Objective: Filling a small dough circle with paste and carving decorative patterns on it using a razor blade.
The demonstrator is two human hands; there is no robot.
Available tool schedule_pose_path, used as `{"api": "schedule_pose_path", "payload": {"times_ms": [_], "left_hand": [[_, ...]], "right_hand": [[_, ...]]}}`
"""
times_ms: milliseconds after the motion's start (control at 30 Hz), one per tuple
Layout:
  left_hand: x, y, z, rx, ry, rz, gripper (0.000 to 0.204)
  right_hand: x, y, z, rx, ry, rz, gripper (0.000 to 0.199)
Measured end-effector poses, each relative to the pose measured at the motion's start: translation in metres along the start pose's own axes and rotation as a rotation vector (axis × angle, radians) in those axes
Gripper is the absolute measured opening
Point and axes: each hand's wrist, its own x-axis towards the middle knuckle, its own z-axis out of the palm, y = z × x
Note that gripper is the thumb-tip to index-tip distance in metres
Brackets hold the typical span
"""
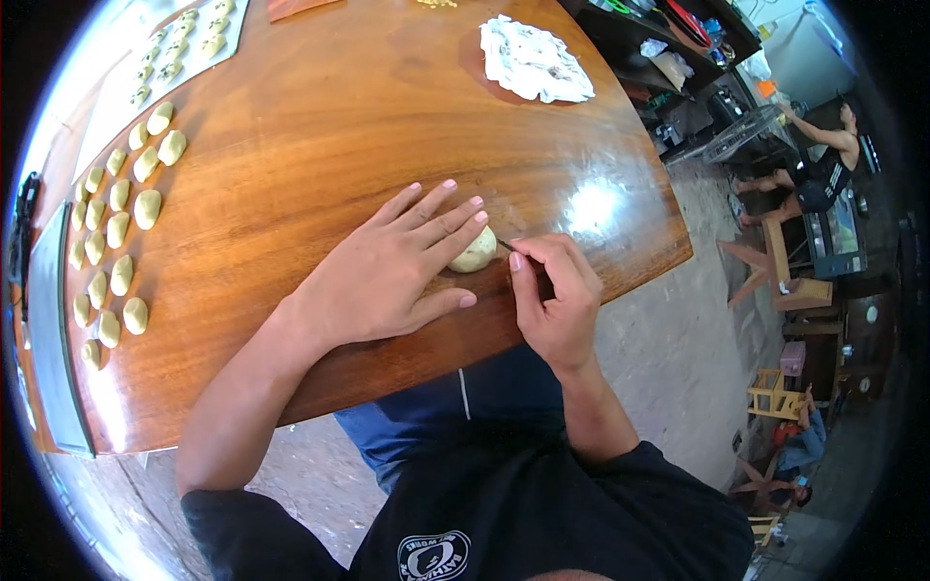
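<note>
Near the middle of the frame, a pale dough lump lay on the wooden desk, close to its lower right edge. Many shaped dough pieces were already set out in rows along the left of the frame, with more on a tray at the upper left, so much of the shaping seemed done, while this one lump was judged to be unfinished. The left hand was spread flat and wide on the desk, its fingertips resting on the lump. The right hand was closed narrowly around a thin dark tool, whose tip was held at the lump's right side; what kind of tool it was could not be told. A white cloth lay at the upper right of the desk.
</note>
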Motion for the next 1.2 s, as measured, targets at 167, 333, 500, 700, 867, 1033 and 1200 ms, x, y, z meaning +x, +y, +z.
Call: {"api": "schedule_pose_path", "payload": {"times_ms": [167, 333, 500, 700, 867, 1033, 1200], "left_hand": [[0.008, 0.002, 0.011, -0.127, 0.201, -0.081, 0.068], [0.012, 0.005, 0.015, -0.146, 0.199, -0.121, 0.058], [0.009, 0.000, 0.018, -0.150, 0.223, -0.122, 0.049], [0.008, 0.000, 0.019, -0.161, 0.241, -0.155, 0.047], [0.010, -0.001, 0.021, -0.164, 0.269, -0.148, 0.047], [0.010, 0.000, 0.020, -0.165, 0.269, -0.158, 0.046], [0.010, 0.000, 0.019, -0.189, 0.257, -0.166, 0.046]], "right_hand": [[0.004, -0.003, -0.002, 0.106, -0.041, 0.097, 0.007], [0.007, -0.008, -0.005, 0.154, -0.055, 0.204, 0.005], [0.006, -0.015, 0.001, 0.130, -0.052, 0.166, 0.004], [0.003, -0.017, 0.010, 0.075, -0.026, 0.098, 0.007], [0.001, -0.019, 0.014, 0.043, -0.008, 0.124, 0.009], [0.001, -0.022, 0.015, 0.028, 0.003, 0.130, 0.010], [0.000, -0.024, 0.017, -0.037, 0.002, 0.122, 0.011]]}}
